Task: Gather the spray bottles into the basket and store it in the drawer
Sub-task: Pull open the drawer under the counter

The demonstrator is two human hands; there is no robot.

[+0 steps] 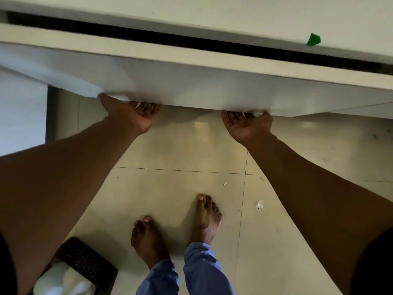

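A white drawer front (202, 88) runs across the upper half of the head view, with a narrow dark gap (191, 42) between it and the counter top above. My left hand (131, 116) grips the drawer's bottom edge from below, fingers curled under it. My right hand (246, 124) grips the same edge further right, palm up. A dark perforated basket (85, 258) with white items inside stands on the floor at the bottom left, partly hidden behind my left arm. No spray bottle can be made out clearly.
A small green object (313, 40) sits on the white counter top at upper right. My bare feet (176, 228) stand on pale floor tiles. Small bits of litter (259, 204) lie on the floor to the right.
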